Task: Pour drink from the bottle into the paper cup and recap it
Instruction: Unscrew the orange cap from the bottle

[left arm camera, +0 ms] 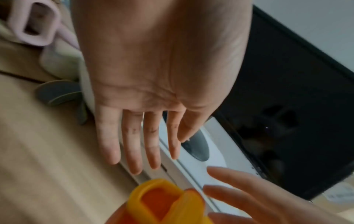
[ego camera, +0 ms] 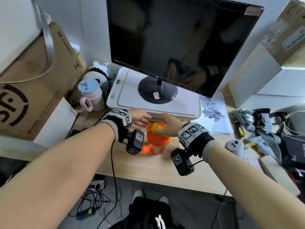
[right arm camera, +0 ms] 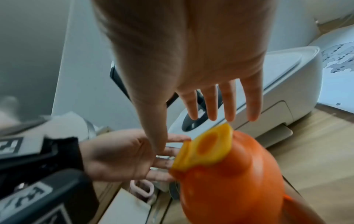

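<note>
An orange bottle (ego camera: 157, 139) with a yellow flip lid (ego camera: 154, 128) stands upright on the wooden desk (ego camera: 148, 167), in front of the printer. My left hand (ego camera: 142, 120) hovers just left of the lid with straight fingers (left arm camera: 134, 144) and holds nothing. Over the lid from the right, my right hand (ego camera: 165, 121) has its fingers (right arm camera: 229, 103) spread straight and its thumb reaching down beside the lid (right arm camera: 206, 145). The bottle (right arm camera: 239, 181) fills the lower right of the right wrist view, where the left hand (right arm camera: 124, 154) faces it palm up. No paper cup is in sight.
A white printer (ego camera: 173, 103) carrying a black monitor (ego camera: 181, 43) stands directly behind the bottle. A blue-lidded tumbler (ego camera: 92, 95) and cardboard boxes (ego camera: 33, 90) crowd the left. Papers (ego camera: 212, 113), straps and a grey controller (ego camera: 235, 146) lie to the right.
</note>
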Demonstrator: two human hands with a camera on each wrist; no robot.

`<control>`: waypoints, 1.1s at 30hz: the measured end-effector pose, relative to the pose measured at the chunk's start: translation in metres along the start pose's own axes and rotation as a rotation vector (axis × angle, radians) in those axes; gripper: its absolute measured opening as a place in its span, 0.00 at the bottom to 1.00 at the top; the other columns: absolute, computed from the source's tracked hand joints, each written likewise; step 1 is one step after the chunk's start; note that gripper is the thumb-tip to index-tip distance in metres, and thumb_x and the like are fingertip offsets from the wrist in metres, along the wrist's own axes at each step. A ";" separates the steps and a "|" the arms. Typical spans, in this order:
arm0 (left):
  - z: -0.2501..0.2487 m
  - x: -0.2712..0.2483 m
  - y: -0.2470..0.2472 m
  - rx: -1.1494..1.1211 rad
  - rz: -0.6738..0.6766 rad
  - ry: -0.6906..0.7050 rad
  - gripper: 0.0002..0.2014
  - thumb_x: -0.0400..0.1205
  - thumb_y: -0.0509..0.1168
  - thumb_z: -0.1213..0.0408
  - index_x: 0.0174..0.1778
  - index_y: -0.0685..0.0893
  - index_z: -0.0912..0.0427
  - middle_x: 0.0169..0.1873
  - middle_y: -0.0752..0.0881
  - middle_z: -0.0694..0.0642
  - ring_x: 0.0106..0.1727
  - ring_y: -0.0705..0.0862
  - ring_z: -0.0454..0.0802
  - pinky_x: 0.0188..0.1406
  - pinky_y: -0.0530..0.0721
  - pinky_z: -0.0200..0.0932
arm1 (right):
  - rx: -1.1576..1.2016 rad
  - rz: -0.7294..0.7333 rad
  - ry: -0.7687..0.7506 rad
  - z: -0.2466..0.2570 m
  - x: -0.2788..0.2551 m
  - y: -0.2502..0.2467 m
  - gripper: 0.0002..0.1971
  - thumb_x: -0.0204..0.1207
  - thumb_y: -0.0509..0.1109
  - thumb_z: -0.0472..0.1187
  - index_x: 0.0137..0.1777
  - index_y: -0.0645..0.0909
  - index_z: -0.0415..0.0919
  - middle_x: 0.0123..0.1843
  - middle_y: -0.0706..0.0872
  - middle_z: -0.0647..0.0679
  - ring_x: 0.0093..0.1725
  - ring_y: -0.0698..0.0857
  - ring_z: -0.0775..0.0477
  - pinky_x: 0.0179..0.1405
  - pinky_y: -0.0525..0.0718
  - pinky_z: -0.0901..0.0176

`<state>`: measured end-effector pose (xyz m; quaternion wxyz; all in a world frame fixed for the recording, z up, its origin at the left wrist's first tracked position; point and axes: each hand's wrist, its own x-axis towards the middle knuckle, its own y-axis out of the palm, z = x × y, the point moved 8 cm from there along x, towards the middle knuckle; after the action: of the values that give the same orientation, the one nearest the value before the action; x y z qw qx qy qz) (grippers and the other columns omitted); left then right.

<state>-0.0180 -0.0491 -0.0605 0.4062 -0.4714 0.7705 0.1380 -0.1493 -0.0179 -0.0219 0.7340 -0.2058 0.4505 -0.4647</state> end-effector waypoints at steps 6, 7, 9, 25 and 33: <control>0.048 0.014 0.004 -0.110 -0.082 -0.060 0.16 0.83 0.58 0.68 0.66 0.81 0.59 0.43 0.84 0.55 0.37 0.82 0.49 0.37 0.79 0.42 | -0.208 0.020 -0.009 0.010 -0.005 0.028 0.52 0.56 0.81 0.53 0.79 0.57 0.48 0.75 0.68 0.41 0.72 0.69 0.33 0.68 0.76 0.40; 0.053 0.016 0.006 -0.075 -0.065 -0.052 0.19 0.82 0.57 0.72 0.69 0.79 0.59 0.48 0.85 0.57 0.40 0.82 0.49 0.38 0.80 0.43 | -0.219 0.009 -0.007 0.010 -0.005 0.029 0.53 0.55 0.81 0.54 0.79 0.56 0.48 0.75 0.69 0.41 0.72 0.70 0.33 0.68 0.76 0.40; 0.060 0.017 0.010 0.013 -0.027 -0.028 0.26 0.80 0.56 0.78 0.74 0.73 0.56 0.60 0.83 0.59 0.48 0.82 0.51 0.42 0.79 0.43 | -0.247 -0.020 -0.014 0.009 -0.005 0.028 0.55 0.54 0.81 0.53 0.79 0.54 0.50 0.74 0.70 0.41 0.71 0.72 0.32 0.66 0.78 0.40; 0.018 0.013 0.060 0.119 -0.049 0.471 0.47 0.56 0.84 0.66 0.73 0.72 0.60 0.64 0.85 0.58 0.66 0.82 0.54 0.71 0.78 0.55 | -0.187 -0.119 0.048 0.003 -0.002 -0.012 0.44 0.52 0.73 0.63 0.70 0.64 0.52 0.61 0.81 0.45 0.54 0.82 0.38 0.47 0.78 0.52; 0.004 0.006 0.056 0.165 -0.006 0.499 0.38 0.60 0.83 0.71 0.66 0.78 0.60 0.57 0.86 0.55 0.58 0.83 0.50 0.61 0.79 0.45 | -0.212 0.022 -0.202 0.016 -0.013 -0.027 0.43 0.52 0.81 0.50 0.69 0.68 0.58 0.65 0.77 0.50 0.62 0.78 0.42 0.58 0.80 0.48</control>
<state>-0.0640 -0.0216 -0.0766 0.2410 -0.4584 0.8542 -0.0474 -0.1512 -0.0217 0.0120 0.7549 -0.3227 0.4233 -0.3832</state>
